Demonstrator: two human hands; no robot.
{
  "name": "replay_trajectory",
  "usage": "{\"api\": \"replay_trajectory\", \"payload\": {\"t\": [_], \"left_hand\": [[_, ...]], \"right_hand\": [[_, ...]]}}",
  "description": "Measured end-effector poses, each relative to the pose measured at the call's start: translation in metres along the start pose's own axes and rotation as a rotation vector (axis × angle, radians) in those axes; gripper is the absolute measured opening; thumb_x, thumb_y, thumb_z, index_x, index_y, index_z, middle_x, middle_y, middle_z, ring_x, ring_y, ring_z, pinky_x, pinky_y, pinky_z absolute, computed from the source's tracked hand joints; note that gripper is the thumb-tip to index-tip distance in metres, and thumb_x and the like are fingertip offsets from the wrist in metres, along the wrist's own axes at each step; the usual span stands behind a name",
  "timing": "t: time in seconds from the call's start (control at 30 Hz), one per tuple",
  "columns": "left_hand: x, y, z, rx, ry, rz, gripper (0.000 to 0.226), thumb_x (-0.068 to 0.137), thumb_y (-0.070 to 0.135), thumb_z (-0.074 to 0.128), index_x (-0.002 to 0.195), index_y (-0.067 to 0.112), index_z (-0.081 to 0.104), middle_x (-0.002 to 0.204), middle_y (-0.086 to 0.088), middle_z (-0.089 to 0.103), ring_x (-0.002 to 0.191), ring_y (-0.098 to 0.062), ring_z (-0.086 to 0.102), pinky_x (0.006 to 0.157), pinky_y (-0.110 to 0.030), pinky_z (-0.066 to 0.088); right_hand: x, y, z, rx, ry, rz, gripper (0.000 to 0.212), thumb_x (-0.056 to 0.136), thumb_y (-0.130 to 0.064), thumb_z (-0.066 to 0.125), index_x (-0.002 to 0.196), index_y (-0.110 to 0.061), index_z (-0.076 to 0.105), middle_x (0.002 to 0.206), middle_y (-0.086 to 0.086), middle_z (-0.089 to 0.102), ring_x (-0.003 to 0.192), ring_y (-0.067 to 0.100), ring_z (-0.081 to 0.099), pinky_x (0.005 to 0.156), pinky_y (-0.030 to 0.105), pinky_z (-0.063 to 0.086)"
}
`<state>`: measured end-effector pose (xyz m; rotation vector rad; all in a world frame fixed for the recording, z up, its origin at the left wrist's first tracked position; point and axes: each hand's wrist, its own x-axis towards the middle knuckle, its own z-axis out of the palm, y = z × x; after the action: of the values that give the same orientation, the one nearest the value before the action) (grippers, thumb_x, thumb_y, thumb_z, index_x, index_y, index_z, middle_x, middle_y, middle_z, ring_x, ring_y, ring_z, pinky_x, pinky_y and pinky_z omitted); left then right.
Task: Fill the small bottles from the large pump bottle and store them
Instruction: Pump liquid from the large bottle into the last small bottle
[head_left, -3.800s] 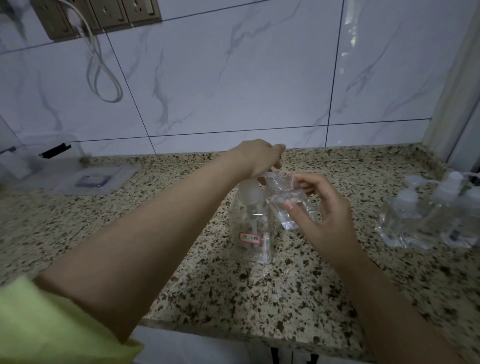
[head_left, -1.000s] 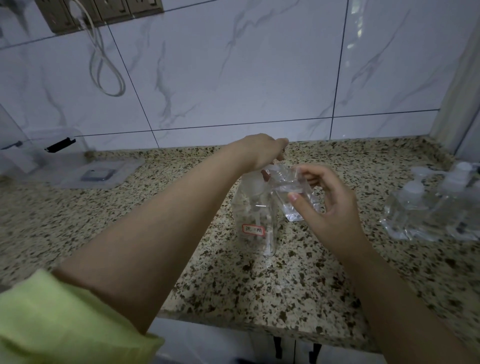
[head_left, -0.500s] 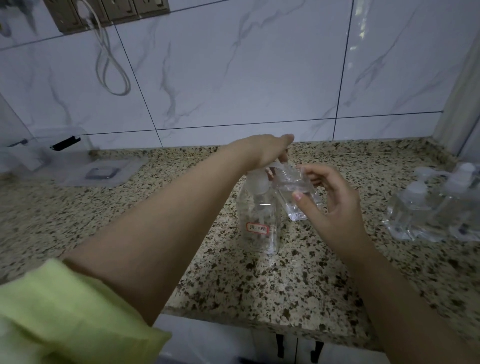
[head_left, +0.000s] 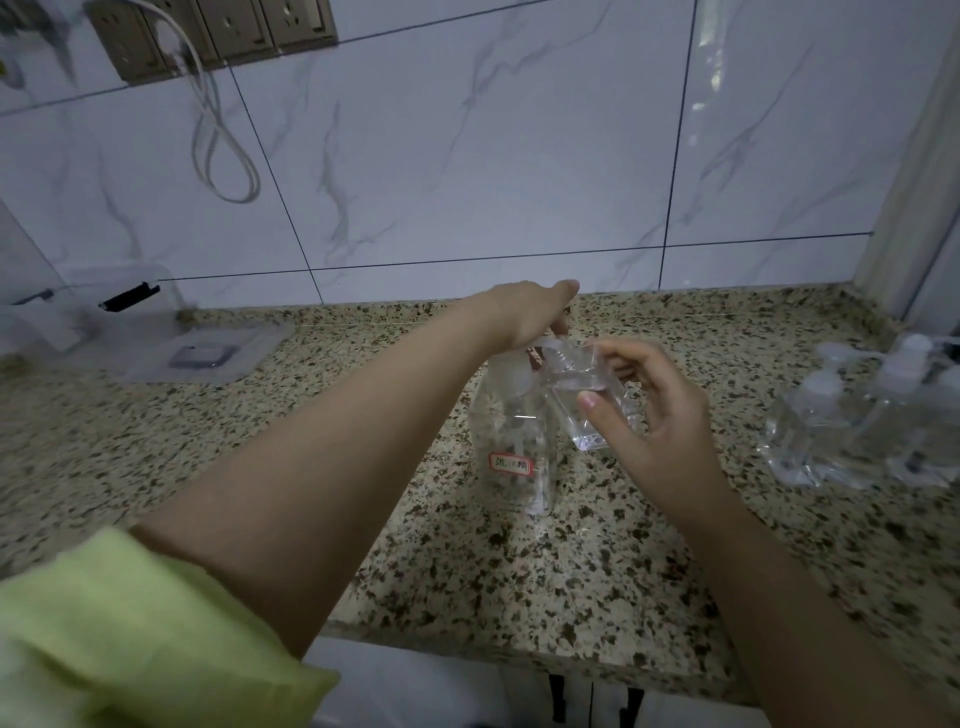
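Right hand (head_left: 660, 415) has its grip on a small clear bottle (head_left: 584, 395): the thumb lies across the near face and the fingers curl round the far side, so the bottle hangs tilted above the worktop (head_left: 519, 561), its open neck leaning toward the pump spout. Clear liquid sits in its lower part.

Left hand (head_left: 524, 317) reaches in over the top of the large pump bottle (head_left: 514, 447), palm down, fingers laid on the pump head; whether they are curled round it or only pressing flat cannot be told from this angle. The spout meets the small bottle's mouth just beneath the fingertips.

That large pump bottle stands upright on the speckled granite worktop, just left of the small one and touching it near the top. It is transparent, with a red-bordered label (head_left: 511, 462) low on its near face.

Well apart to the right, a cluster of small pump bottles (head_left: 852, 431) with white tops stands near the worktop's edge. Far to the left, against the wall, sits a clear plastic container (head_left: 104, 322) with a flat lid (head_left: 202, 358) lying beside it. Marble-patterned tiles back the worktop, and a white cable (head_left: 218, 130) hangs from a row of sockets (head_left: 218, 31) at the upper left. A yellow-green sleeve (head_left: 119, 639) covers the left upper arm.
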<state>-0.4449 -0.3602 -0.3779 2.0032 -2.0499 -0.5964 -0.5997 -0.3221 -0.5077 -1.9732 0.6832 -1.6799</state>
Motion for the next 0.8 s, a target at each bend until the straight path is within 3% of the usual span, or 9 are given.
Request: {"api": "replay_trajectory", "payload": {"t": [0.1,0.23,0.43,0.5,0.57,0.8], "left_hand": [[-0.0011,0.0016,-0.0023,-0.004,0.005,0.009,0.069,0.105,0.055,0.014,0.115,0.019,0.071,0.133,-0.010,0.060,0.107,-0.023,0.059,0.087,-0.034,0.034],[-0.0009,0.0007,0.0006,-0.013,0.013,-0.014,0.068,0.104,0.056,0.015,0.115,0.018,0.071,0.132,-0.012,0.059,0.113,-0.027,0.055,0.092,-0.036,0.037],[-0.0045,0.0055,0.0001,0.011,-0.021,-0.035,0.068,0.105,0.054,0.014,0.124,0.014,0.066,0.143,-0.014,0.052,0.117,-0.030,0.056,0.101,-0.039,0.035],[-0.0046,0.0087,-0.0032,0.022,-0.038,-0.037,0.068,0.105,0.054,0.013,0.127,0.013,0.064,0.147,-0.013,0.049,0.117,-0.031,0.058,0.097,-0.037,0.035],[-0.0038,0.0070,-0.0057,0.012,-0.024,-0.029,0.069,0.104,0.055,0.013,0.123,0.016,0.066,0.143,-0.013,0.051,0.119,-0.030,0.055,0.092,-0.036,0.035],[-0.0024,0.0028,0.0002,-0.021,-0.019,-0.018,0.068,0.105,0.054,0.014,0.123,0.017,0.068,0.139,-0.012,0.054,0.125,-0.027,0.049,0.098,-0.037,0.032]], "right_hand": [[-0.0001,-0.0001,0.0007,0.021,0.019,0.010,0.036,0.088,-0.031,0.069,0.122,-0.024,0.059,0.112,-0.022,0.063,0.109,0.013,0.061,0.098,0.032,0.051],[-0.0001,-0.0001,0.0006,0.008,0.004,0.023,0.037,0.088,-0.033,0.068,0.123,-0.024,0.059,0.111,-0.026,0.062,0.108,0.007,0.060,0.097,0.026,0.050],[-0.0004,0.0003,0.0003,0.005,0.002,0.028,0.038,0.088,-0.034,0.068,0.123,-0.024,0.059,0.111,-0.022,0.063,0.107,0.010,0.061,0.097,0.032,0.052],[-0.0003,0.0012,0.0002,0.002,0.002,0.033,0.038,0.088,-0.035,0.068,0.124,-0.025,0.059,0.112,-0.024,0.062,0.109,0.010,0.061,0.098,0.032,0.052],[-0.0005,0.0008,0.0007,0.008,0.006,0.037,0.038,0.088,-0.036,0.068,0.124,-0.027,0.058,0.112,-0.026,0.062,0.110,0.008,0.061,0.098,0.030,0.051],[0.0006,-0.0008,0.0014,0.024,0.003,0.016,0.036,0.089,-0.032,0.068,0.124,-0.026,0.058,0.112,-0.023,0.063,0.108,0.011,0.062,0.097,0.030,0.051]]}}
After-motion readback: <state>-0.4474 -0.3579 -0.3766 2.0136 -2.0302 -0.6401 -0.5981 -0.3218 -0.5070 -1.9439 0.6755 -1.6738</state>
